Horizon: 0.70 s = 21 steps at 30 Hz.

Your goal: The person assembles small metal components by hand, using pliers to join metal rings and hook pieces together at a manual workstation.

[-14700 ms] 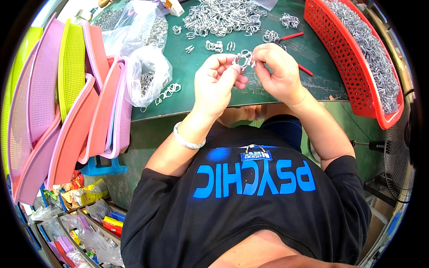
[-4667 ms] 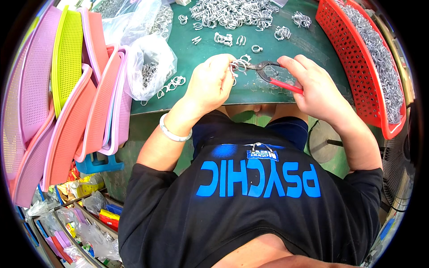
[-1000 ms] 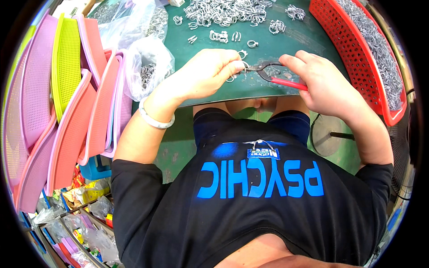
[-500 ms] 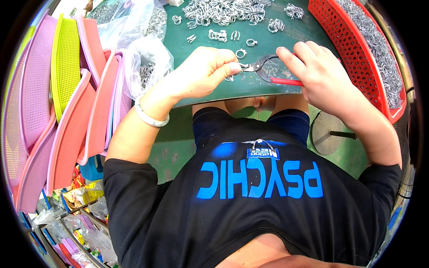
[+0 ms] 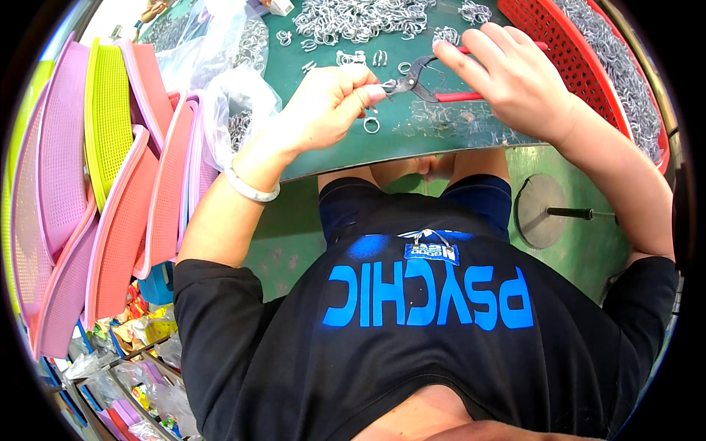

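Over the near part of the green table, my left hand (image 5: 331,108) is closed in a pinch, thumb against forefinger. A small metal piece, mostly hidden, sits between its fingertips at the jaws of the pliers. My right hand (image 5: 511,77) is wrapped round these pliers (image 5: 416,76), which have a dark head and red handles. Their handles are spread wide, and the jaws point left to the pinched fingers. A loose silver ring (image 5: 371,126) lies just below them. Another ring (image 5: 404,67) lies behind the pliers.
A heap of silver rings (image 5: 360,20) covers the table's far side, with small clusters nearer. At right stands a red basket (image 5: 566,70) full of metal pieces. Clear plastic bags (image 5: 246,92) with rings are at left, beside stacked pink, purple and green baskets (image 5: 114,110).
My right hand has risen and the pliers' handles have spread apart. My left hand has moved slightly up and left, still pinching. The ring near the table's front edge now shows fully.
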Tool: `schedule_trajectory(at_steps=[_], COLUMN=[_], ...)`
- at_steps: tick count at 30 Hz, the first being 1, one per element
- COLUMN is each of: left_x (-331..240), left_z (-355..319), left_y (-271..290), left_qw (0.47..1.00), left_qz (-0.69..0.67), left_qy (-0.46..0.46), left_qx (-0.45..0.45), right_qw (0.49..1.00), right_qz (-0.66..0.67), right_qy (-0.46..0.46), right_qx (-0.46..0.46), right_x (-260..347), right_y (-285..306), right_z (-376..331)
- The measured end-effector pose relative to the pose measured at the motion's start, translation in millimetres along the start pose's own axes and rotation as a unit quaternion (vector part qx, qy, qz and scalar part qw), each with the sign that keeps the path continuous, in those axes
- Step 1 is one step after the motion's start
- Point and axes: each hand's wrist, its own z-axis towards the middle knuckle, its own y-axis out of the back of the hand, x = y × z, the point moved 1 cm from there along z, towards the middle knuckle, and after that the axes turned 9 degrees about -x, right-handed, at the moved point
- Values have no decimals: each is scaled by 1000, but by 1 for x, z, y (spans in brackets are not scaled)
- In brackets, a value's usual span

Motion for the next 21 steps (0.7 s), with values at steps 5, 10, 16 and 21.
schedule_trajectory(at_steps=[5, 10, 16, 21], left_x=[19, 31, 24, 24], left_z=[1, -3, -3, 2], left_y=[-7, -14, -16, -23], left_qw=[998, 960, 945, 924], left_qz=[-33, -264, -299, -331], left_qy=[46, 89, 133, 191], left_qx=[1, -6, 29, 11], right_qw=[965, 896, 873, 864], right_qz=[156, 279, 321, 336], right_qy=[-137, -234, -284, -297], right_qx=[163, 253, 233, 227], right_x=[3, 0, -3, -7], right_y=[-2, -3, -5, 1], right_z=[3, -4, -17, -29])
